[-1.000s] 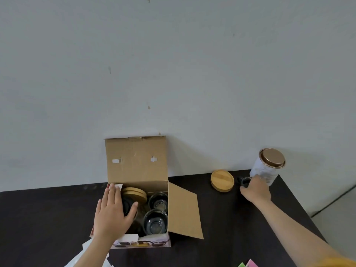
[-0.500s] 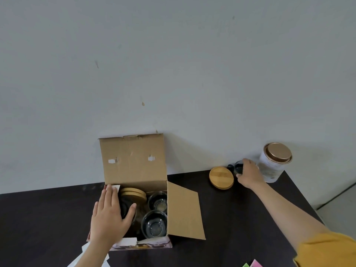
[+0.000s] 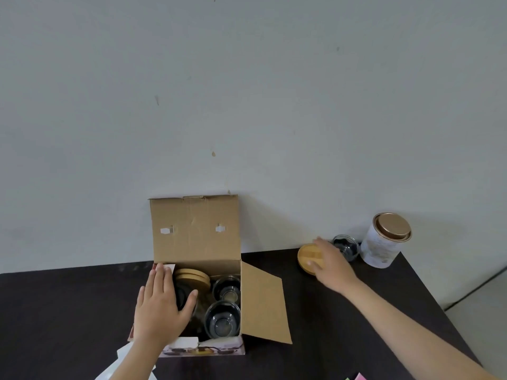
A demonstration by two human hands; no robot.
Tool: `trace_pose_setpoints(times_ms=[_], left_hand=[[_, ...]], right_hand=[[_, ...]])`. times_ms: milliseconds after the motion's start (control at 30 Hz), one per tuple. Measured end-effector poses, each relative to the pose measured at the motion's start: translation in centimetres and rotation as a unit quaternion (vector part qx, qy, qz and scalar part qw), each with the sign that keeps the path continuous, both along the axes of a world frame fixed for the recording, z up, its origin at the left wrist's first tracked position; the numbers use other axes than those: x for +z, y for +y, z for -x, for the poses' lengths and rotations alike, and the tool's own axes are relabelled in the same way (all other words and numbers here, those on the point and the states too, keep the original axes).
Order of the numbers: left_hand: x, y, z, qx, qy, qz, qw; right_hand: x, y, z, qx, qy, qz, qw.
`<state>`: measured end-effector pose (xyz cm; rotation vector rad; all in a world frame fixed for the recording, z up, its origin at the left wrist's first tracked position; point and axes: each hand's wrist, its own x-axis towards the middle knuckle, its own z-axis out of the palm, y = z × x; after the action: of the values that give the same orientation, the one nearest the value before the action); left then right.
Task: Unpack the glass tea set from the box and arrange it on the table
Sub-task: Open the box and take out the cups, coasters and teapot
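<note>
Leaving the glass cup [image 3: 346, 246] beside the tin [image 3: 384, 242], right hand [image 3: 330, 266] is hovering open-fingered over the wooden lid [image 3: 307, 256]; left hand [image 3: 160, 305] is resting flat, fingers spread, on the box [image 3: 194, 231].

Things around the dark table

A white tin [image 3: 380, 249] with a shiny brown lid stands upright at the far right corner of the dark table [image 3: 68, 311], close to the grey wall [image 3: 247, 91]. The wall has a few small brown spots. White paper [image 3: 123, 363] sticks out at the near edge, and a bit of pink and green paper [image 3: 356, 377] peeks in low on the right.
</note>
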<state>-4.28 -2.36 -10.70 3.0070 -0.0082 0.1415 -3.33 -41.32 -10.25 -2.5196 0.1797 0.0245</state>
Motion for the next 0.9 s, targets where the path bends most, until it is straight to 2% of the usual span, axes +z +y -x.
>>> trace_pose_setpoints(times_ms=[233, 333, 433, 500, 567, 667, 767, 900], left_hand=[[0.5, 0.0, 0.2, -0.003, 0.008, 0.014, 1.000], [0.6, -0.1, 0.2, -0.004, 0.010, 0.017, 1.000], [0.7, 0.0, 0.3, -0.009, 0.008, 0.016, 1.000], [0.7, 0.1, 0.4, -0.012, 0.009, 0.015, 1.000], [0.7, 0.1, 0.4, -0.013, 0.006, 0.020, 1.000], [0.5, 0.2, 0.4, -0.015, 0.004, 0.022, 1.000], [0.4, 0.2, 0.3, -0.017, 0.006, 0.020, 1.000], [0.3, 0.3, 0.3, -0.017, 0.002, 0.020, 1.000]], right_hand=[[3.9, 11.8, 3.5, 0.109, -0.060, -0.087, 0.988], [4.6, 15.8, 4.1, 0.136, -0.046, -0.085, 0.986], [4.7, 18.7, 4.0, 0.153, 0.016, -0.021, 0.988], [4.8, 20.2, 3.8, 0.164, 0.041, 0.070, 0.983], [5.2, 21.4, 3.7, 0.175, 0.059, 0.163, 0.969], [5.4, 22.7, 3.6, 0.197, 0.114, 0.246, 0.942], [5.3, 23.2, 3.6, 0.203, 0.145, 0.285, 0.926], [5.1, 23.2, 3.7, 0.194, 0.112, 0.252, 0.941]])
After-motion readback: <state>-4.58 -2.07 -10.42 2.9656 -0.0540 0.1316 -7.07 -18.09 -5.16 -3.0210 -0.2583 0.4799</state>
